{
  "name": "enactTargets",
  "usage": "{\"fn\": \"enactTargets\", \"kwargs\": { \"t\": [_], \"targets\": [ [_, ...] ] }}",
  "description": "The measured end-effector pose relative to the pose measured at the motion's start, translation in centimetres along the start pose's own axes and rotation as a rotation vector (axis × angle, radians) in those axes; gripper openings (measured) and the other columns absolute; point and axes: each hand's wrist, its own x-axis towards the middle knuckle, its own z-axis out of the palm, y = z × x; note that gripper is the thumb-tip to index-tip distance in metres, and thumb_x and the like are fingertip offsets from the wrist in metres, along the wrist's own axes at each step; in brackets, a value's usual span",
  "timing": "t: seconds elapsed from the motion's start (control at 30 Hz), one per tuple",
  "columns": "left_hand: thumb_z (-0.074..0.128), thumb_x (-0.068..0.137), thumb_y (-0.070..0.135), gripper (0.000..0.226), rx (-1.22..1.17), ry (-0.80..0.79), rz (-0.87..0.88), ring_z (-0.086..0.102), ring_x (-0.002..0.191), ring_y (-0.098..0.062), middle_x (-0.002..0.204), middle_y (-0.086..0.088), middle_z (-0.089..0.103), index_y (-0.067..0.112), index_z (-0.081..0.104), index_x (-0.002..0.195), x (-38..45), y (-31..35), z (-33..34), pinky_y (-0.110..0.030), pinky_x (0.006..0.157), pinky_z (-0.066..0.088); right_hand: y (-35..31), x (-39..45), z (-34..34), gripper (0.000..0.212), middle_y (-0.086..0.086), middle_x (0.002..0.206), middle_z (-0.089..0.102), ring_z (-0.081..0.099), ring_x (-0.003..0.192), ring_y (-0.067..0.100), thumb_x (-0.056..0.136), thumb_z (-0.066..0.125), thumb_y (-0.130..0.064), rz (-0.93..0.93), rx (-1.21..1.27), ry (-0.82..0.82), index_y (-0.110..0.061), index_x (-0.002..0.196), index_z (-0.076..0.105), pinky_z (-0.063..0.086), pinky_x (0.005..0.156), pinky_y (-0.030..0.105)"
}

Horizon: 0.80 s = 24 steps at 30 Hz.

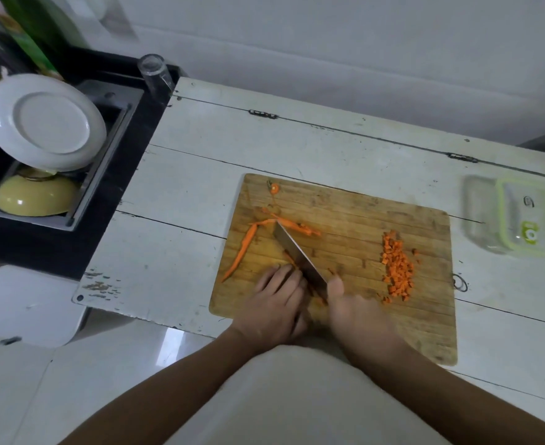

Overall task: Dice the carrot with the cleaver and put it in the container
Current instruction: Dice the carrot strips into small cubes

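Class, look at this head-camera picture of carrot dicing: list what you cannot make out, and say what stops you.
1. The cleaver handle, head view: covered by the right hand.
2. The carrot piece being cut: hidden under the left hand and the blade.
3. The container: blurred near the right edge, so its contents are unclear.
4. The shelf items top left: blurred and cut off.
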Motion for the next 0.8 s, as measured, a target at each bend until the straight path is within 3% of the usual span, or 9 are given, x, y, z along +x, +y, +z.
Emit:
{"fn": "enactTargets", "kwargs": {
  "t": [0.13, 0.23, 0.33, 0.57, 0.8],
  "targets": [
    [0.051, 0.089, 0.041, 0.056, 0.017, 0.001, -0.008, 0.052, 0.131, -0.032, 0.136, -0.013, 0.064, 0.006, 0.065, 0.131, 0.2, 0.1, -0.2, -0.05, 0.117, 0.037, 1.5, -1.6, 0.7, 0.043, 0.01, 0.114, 0.068, 0.069, 0.099, 0.028, 0.107, 0.034, -0.022, -0.017, -0.034, -0.026, -0.016, 0.146, 0.017, 0.056, 0.086, 0.043],
    [0.05, 0.095, 0.042, 0.054, 0.004, -0.008, -0.003, 0.049, 0.134, -0.033, 0.138, -0.013, 0.062, 0.007, 0.063, 0.133, 0.0, 0.0, 0.0, -0.05, 0.118, 0.035, -0.9, 1.3, 0.1, 0.024, 0.01, 0.105, 0.07, 0.069, 0.092, 0.033, 0.104, 0.034, -0.015, 0.026, 0.031, 0.068, -0.019, 0.127, 0.029, 0.056, 0.074, 0.045],
    [0.054, 0.096, 0.039, 0.049, -0.051, 0.025, -0.01, 0.05, 0.134, -0.035, 0.137, -0.014, 0.063, 0.007, 0.064, 0.131, 0.0, 0.3, -0.1, -0.051, 0.116, 0.035, -2.5, 3.7, -0.9, 0.015, 0.011, 0.096, 0.069, 0.068, 0.088, 0.038, 0.102, 0.034, -0.01, 0.0, 0.049, 0.145, -0.016, 0.116, 0.035, 0.046, 0.064, 0.042],
    [0.057, 0.091, 0.036, 0.049, -0.024, 0.079, 0.005, 0.05, 0.132, -0.033, 0.133, -0.016, 0.063, 0.005, 0.064, 0.128, -0.4, 0.3, -0.6, -0.05, 0.115, 0.038, -0.3, 1.7, -0.6, 0.01, 0.014, 0.096, 0.068, 0.068, 0.089, 0.038, 0.104, 0.042, -0.024, 0.044, 0.055, 0.12, -0.018, 0.11, 0.038, 0.049, 0.065, 0.041],
    [0.059, 0.083, 0.035, 0.057, -0.017, 0.082, -0.039, 0.051, 0.133, -0.034, 0.137, -0.017, 0.061, 0.004, 0.065, 0.131, -0.3, 0.6, -0.3, -0.052, 0.114, 0.039, 3.6, -1.2, -0.1, 0.014, 0.003, 0.076, 0.064, 0.064, 0.064, 0.027, 0.106, 0.039, -0.032, 0.072, 0.103, 0.291, -0.02, 0.113, 0.04, 0.056, 0.058, 0.046]
  ]
}}
